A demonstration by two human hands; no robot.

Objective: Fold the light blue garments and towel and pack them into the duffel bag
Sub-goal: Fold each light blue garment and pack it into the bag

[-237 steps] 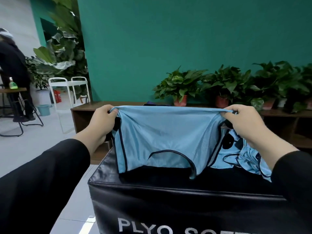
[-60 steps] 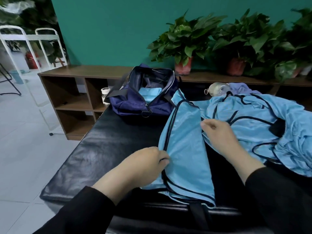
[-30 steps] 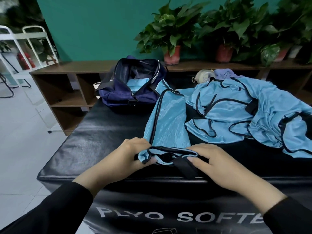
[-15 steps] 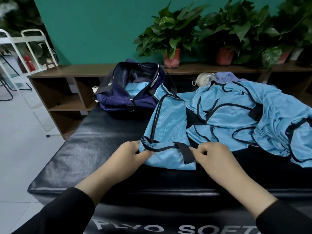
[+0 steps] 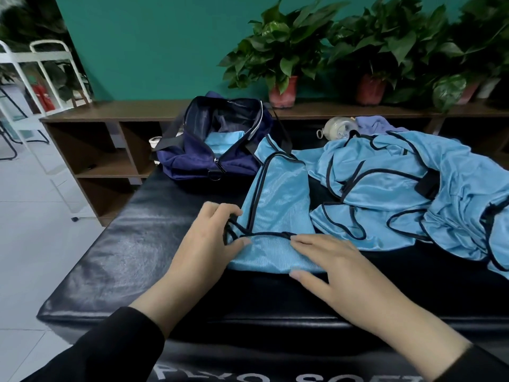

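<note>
A light blue garment with black trim lies as a narrow strip on the black padded box, its near end folded over. My left hand pinches the folded end's left corner and trim. My right hand lies flat with fingers spread on the fold's right side. The open navy duffel bag stands at the far left of the box, with a folded light blue piece inside. A heap of more light blue garments lies to the right.
A clear bottle and a lilac cloth lie behind the heap. A brown wooden shelf unit with potted plants runs along the green wall. White metal racks stand at the left on the tiled floor.
Both hands carried the strip's near end up and over onto itself, away from me. The right hand has gone from gripping the edge to lying flat on the fold.
</note>
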